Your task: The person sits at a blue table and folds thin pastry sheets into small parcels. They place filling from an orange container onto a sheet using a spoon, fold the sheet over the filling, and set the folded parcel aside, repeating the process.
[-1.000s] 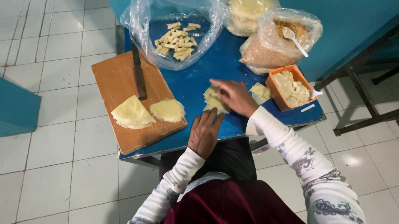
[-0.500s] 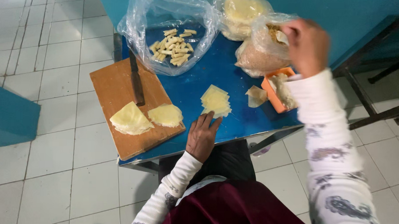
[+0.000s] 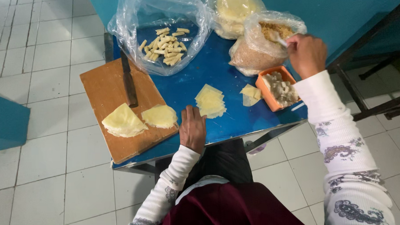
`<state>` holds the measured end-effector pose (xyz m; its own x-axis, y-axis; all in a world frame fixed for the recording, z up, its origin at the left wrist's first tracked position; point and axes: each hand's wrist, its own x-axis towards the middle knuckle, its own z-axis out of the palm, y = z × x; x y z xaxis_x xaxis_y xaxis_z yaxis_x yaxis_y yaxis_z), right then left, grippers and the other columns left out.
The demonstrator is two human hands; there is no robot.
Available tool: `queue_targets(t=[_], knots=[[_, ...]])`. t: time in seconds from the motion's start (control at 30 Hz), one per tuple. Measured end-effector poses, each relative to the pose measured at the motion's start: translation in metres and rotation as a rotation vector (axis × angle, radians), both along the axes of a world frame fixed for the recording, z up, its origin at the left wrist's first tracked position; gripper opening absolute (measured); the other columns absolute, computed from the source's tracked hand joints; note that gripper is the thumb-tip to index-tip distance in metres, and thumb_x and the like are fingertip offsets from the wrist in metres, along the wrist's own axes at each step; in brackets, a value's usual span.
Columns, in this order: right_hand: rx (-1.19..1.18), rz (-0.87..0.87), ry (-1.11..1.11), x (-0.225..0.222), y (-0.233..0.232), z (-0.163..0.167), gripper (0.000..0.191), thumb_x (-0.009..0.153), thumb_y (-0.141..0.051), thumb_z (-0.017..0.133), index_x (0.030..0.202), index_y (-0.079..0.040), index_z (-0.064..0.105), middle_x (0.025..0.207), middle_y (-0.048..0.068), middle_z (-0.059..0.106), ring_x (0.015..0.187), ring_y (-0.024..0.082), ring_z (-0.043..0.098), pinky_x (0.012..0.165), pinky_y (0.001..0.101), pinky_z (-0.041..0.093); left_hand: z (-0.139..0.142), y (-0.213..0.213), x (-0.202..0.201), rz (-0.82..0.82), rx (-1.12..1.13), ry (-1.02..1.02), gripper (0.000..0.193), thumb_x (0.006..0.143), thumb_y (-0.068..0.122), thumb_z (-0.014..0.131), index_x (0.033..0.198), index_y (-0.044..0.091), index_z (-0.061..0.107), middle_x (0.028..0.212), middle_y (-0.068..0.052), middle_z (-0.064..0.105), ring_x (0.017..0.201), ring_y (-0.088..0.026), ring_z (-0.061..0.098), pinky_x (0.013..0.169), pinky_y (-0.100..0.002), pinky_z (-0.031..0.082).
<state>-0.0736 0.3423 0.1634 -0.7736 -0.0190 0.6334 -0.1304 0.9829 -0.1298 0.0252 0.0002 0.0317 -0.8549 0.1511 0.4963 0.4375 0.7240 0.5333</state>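
Blue desk (image 3: pixel 235 120) carries everything. Left to right: my left hand (image 3: pixel 192 128) lies flat, fingers spread, just beside the stacked wrappers (image 3: pixel 210 101); my right hand (image 3: pixel 306 54) pinches a spoon (image 3: pixel 278 38), its bowl hidden inside the crumb bag (image 3: pixel 260 52).

Blue table (image 3: pixel 235 120) bears cutting board (image 3: pixel 106 89), bags, wrappers (image 3: pixel 210 101).

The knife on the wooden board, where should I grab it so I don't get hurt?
Probably the dark handle end of the knife, the far end pointing away from the person. It lies flat on the cutting board, so reach over from above and pinch the handle's sides; the blade end points toward the wrapper stacks.
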Motion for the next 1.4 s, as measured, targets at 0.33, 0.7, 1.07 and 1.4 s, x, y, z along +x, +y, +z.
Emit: queue_targets(t=[0.33,0.7,1.07,1.4], knots=[[-0.823,0.129,-0.198,0.002,0.009,-0.001,0.017,0.100,-0.010,0.072,0.113,-0.001,0.078,0.083,-0.002,0.067,0.063,0.003,0.049,0.055,0.0233,0.037,-0.009,0.004,-0.009,0.062,-0.052,0.009,0.017,0.086,-0.006,0.057,0.103,-0.004,0.056,0.106,-0.018,0.055,0.100,-0.037,0.058,0.076,-0.045,0.054],[-0.809,0.088,-0.197,0.019,0.016,-0.008,0.016,0.099,-0.009,0.070,0.112,-0.002,0.078,0.080,-0.005,0.063,0.063,0.001,0.046,0.053,0.0221,0.035,-0.005,0.003,-0.009,-0.008,0.084,0.039,0.005,0.095,0.003,0.059,0.098,0.002,0.055,0.096,-0.015,0.061,0.092,-0.035,0.060,0.074,-0.046,0.053],[-0.892,0.190,-0.186,0.018,0.025,-0.015,0.013,0.101,-0.008,0.070,0.111,-0.003,0.078,0.086,-0.004,0.067,0.071,0.003,0.054,0.063,0.0215,0.043,-0.006,0.002,-0.011,-0.040,0.109,0.026,0.007,0.096,0.002,0.061,0.099,0.003,0.054,0.095,-0.014,0.061,0.090,-0.035,0.060,0.074,-0.046,0.052],[-0.353,0.136,-0.189,0.012,0.014,-0.004,0.015,0.101,-0.007,0.072,0.114,-0.003,0.079,0.088,0.011,0.072,0.069,0.010,0.058,0.062,0.0300,0.045,0.001,0.001,-0.009,-0.056,0.111,0.000,0.021,0.088,0.001,0.068,0.104,0.004,0.055,0.098,-0.014,0.064,0.093,-0.035,0.062,0.075,-0.047,0.052]])
